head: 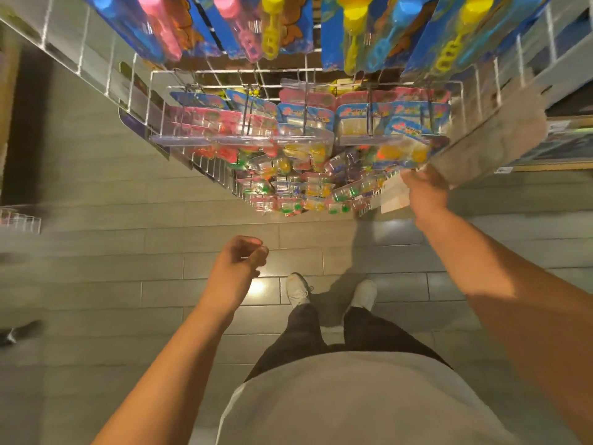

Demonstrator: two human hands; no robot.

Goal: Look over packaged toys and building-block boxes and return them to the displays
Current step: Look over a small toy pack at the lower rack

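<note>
right hand at the edge of the hanging packs

the right hand [426, 187] reaches up and forward to the wire rack [224, 75]. its fingers are at the lower right edge of a clear toy pack [401, 152] that hangs from a hook in the middle row. the picture is blurred there, so i cannot tell if the fingers pinch the pack or only touch it. a grey, blurred flat thing [487, 146] goes up and to the right from the same fingers; what it is i cannot say, maybe a box held in this hand.

the pack lies just above and to the left of the right fingers. its long axis goes away from the rack, along the hook. the left hand [240, 261] is well below, fingers loosely curled, holding nothing. the right hand is much nearer, so i judge that the next move, to push the pack straight back on its hook, belongs to it.
</note>
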